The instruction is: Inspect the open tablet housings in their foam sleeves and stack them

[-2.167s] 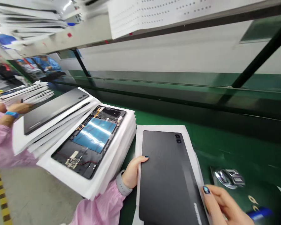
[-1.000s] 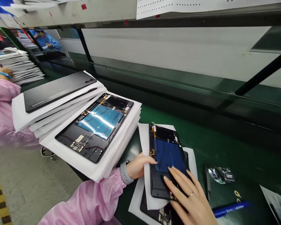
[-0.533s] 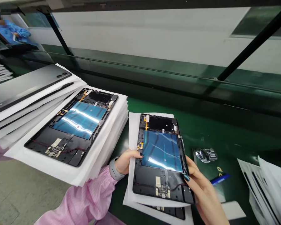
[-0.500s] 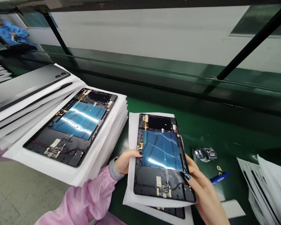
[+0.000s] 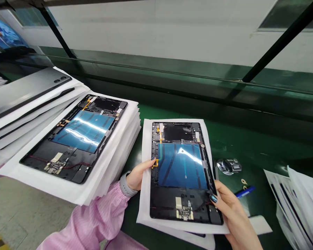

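Observation:
An opened tablet housing point(image 5: 167, 201) with a blue film-covered battery lies face up on a white sheet point(image 5: 147, 173) in the centre. My left hand point(image 5: 138, 173) grips its left edge, thumb on top near the orange flex cable. My right hand point(image 5: 231, 205) holds the lower right edge, thumb over the rim and fingers partly hidden beneath. More white sheet shows under the held one. To the left, a similar open housing point(image 5: 86, 159) rests on a tall stack of white sheets point(image 5: 120, 152).
At far left are grey tablet backs point(image 5: 28, 90) between sheets. A shiny metal object point(image 5: 229, 166), a blue pen point(image 5: 245, 191) and small yellowish rings lie on the green table point(image 5: 172, 113). More sheets point(image 5: 297, 205) stand at right. A person in blue point(image 5: 7, 33) is at upper left.
The held housing and its sheet have shifted up and turned slightly, covering more of the lower one. Both hands have moved with them. The view has shifted slightly.

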Available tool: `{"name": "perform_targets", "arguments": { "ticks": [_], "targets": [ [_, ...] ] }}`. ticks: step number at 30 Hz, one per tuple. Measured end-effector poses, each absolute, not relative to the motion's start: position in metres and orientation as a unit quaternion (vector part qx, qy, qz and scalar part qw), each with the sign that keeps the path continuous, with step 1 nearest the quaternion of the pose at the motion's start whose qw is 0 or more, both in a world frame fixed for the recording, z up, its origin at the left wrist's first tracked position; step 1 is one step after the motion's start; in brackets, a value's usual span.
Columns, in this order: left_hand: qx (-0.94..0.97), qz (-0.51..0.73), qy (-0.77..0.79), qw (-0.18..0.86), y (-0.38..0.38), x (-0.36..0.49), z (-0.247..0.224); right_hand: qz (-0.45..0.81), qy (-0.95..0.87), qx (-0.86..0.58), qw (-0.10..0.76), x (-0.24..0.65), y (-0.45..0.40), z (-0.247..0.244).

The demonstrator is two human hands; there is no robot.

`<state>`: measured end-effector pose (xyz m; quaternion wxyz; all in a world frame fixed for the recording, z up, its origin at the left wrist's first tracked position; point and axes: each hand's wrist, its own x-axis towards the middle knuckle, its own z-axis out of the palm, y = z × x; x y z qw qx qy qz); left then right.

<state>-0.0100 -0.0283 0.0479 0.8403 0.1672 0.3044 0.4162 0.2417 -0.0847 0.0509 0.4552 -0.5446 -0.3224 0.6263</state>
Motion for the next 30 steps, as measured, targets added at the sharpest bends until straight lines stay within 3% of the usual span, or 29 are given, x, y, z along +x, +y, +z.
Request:
{"name": "perform_targets", "arguments": {
  "ticks": [5, 11, 18, 30],
  "targets": [
    [0.167, 0.41, 0.304, 0.844, -0.027, -0.009, 0.051, 0.642, -0.322, -0.546, 0.431, 0.244, -0.086, 0.054],
    [0.178, 0.373, 0.323, 0.851, -0.029, -0.007, 0.042, 0.614, -0.273, -0.559, 0.485, 0.236, -0.078, 0.059],
    [0.214, 0.329, 0.34, 0.855, -0.029, -0.005, 0.034, 0.608, -0.218, -0.635, 0.423, 0.238, -0.078, 0.056],
    [0.25, 0.35, 0.297, 0.853, -0.025, -0.001, 0.041, 0.53, -0.261, -0.66, 0.464, 0.236, -0.082, 0.063]
  ]
}}
